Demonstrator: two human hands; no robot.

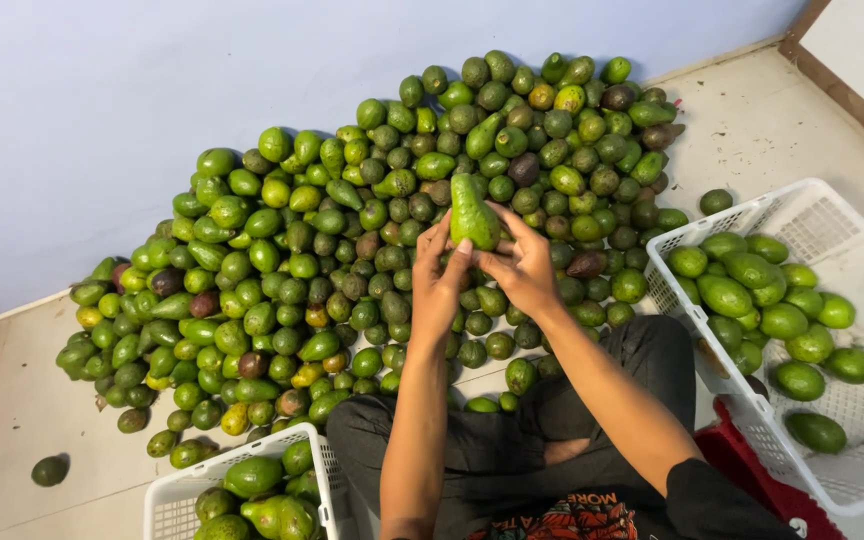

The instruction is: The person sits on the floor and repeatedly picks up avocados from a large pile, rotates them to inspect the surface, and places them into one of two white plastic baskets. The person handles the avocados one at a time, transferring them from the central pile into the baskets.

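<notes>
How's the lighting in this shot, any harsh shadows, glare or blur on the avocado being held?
Head view: soft, even light, with no hard shadows on the wall or floor. The held avocado is sharp, with a mild sheen and no blown-out glare, and the left hand and right hand show no motion blur. Straight edges bow slightly toward the frame's corners, as with a wide lens.

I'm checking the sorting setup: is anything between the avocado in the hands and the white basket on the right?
Nothing visible blocks it. The avocado is held up by the left hand and right hand above the pile. The white basket is open-topped, with only the person's knee low beside it.
</notes>
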